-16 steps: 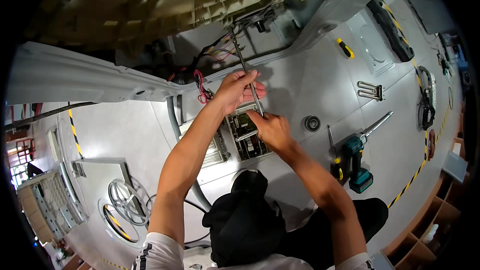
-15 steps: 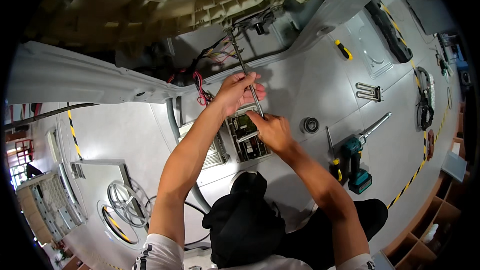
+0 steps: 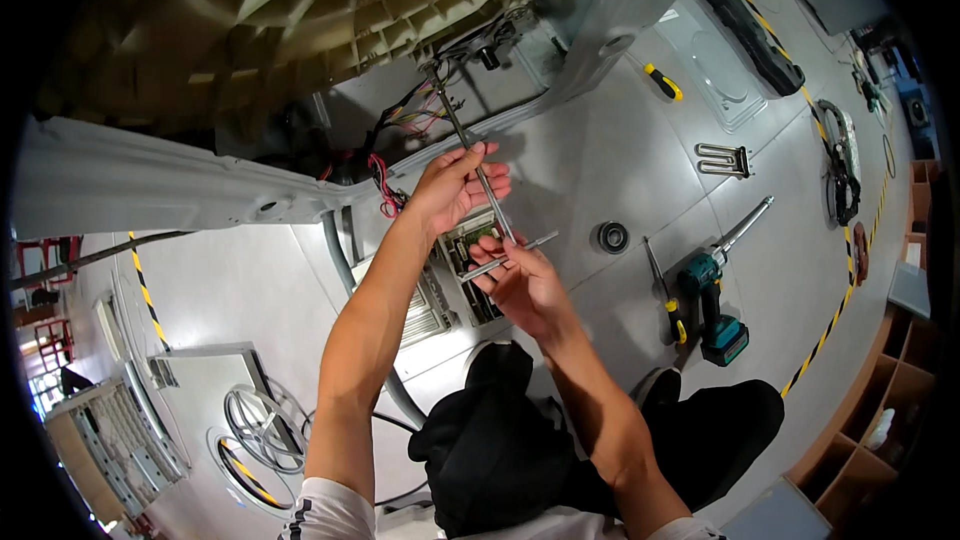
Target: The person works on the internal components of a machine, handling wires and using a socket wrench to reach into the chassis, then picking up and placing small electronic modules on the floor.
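A long T-handle wrench (image 3: pixel 457 122) slants up from my hands, its far tip at the lower rim of the ribbed cream plastic tub (image 3: pixel 330 25). My left hand (image 3: pixel 450 192) steadies the shaft partway along, thumb against the metal and fingers loosely behind it. At the near end, my right hand (image 3: pixel 532 292) grips the wrench where the sliding crossbar (image 3: pixel 540 241) meets the shaft. Beside the tip, coloured wires (image 3: pixel 412 120) hang inside the white cabinet frame (image 3: pixel 150 180). Below my hands lies a circuit board in a housing (image 3: pixel 485 308), partly hidden by the right hand.
On the floor to the right are a bearing (image 3: pixel 612 237), a heating element (image 3: pixel 723 160), a cordless power tool (image 3: pixel 718 305), a yellow-black screwdriver (image 3: pixel 663 83) and another screwdriver (image 3: pixel 674 318). A panel with a round opening (image 3: pixel 215 380) lies left, with a grey hose (image 3: pixel 340 250) nearer me.
My right hand has turned palm-up around the handle, and the crossbar has swung round to a slant. The left hand keeps its place on the shaft. The whole view has shifted slightly.
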Available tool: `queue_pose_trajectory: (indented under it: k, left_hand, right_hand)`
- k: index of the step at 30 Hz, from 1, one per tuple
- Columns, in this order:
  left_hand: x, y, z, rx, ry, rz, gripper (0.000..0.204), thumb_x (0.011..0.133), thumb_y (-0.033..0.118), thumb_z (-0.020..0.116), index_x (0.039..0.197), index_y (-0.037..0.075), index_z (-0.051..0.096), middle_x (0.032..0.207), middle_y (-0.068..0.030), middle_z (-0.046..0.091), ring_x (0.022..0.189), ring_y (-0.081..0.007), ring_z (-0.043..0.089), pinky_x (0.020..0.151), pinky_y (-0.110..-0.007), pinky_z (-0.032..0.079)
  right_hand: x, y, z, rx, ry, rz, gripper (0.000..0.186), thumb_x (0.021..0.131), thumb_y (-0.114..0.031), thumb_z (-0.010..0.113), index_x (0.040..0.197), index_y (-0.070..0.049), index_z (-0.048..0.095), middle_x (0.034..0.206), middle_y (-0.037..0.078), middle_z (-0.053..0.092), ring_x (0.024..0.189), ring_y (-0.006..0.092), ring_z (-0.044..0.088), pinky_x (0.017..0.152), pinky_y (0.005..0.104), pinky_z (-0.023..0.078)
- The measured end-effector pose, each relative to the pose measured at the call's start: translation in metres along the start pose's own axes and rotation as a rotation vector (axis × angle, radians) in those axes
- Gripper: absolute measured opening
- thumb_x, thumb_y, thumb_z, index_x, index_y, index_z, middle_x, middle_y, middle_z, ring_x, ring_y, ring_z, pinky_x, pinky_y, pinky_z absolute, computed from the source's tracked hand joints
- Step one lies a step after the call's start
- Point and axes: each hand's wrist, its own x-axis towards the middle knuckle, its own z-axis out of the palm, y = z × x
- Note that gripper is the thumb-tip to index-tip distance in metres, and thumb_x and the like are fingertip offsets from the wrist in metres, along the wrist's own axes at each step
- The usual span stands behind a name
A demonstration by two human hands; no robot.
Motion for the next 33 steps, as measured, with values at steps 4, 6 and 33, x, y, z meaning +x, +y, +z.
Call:
queue_pose_trajectory:
  k: [4,6,33]
  left_hand:
    - [0.001,0.006,0.007,0.004,-0.002,-0.030,0.035,0.092,0.026,0.053,0.115,0.000,0.051,0.096,-0.0158,0.062,0.084,-0.0246,0.064,0.080,-0.039,0.054]
    - [-0.002,0.004,0.009,0.067,0.024,-0.044,0.032,0.092,0.025,0.054,0.112,0.000,0.051,0.098,-0.0158,0.062,0.085,-0.0245,0.065,0.078,-0.038,0.055]
    - [0.003,-0.002,0.000,0.082,0.013,0.078,0.030,0.092,0.019,0.053,0.118,0.004,0.052,0.095,-0.0126,0.061,0.083,-0.0221,0.064,0.076,-0.035,0.055]
  right_hand:
    - [0.004,0.002,0.003,-0.286,0.027,-0.264,0.033,0.091,-0.013,0.051,0.124,-0.009,0.045,0.099,0.007,0.063,0.080,0.0170,0.060,0.082,0.0356,0.048]
    - [0.011,0.001,-0.009,-0.848,0.039,-0.531,0.033,0.091,-0.014,0.052,0.124,-0.010,0.048,0.096,0.007,0.063,0.071,0.0173,0.058,0.077,0.0374,0.046]
    - [-0.011,0.010,0.016,-0.532,0.305,-0.391,0.029,0.091,-0.019,0.055,0.115,-0.004,0.046,0.096,0.009,0.062,0.066,0.0131,0.062,0.053,0.0206,0.045]
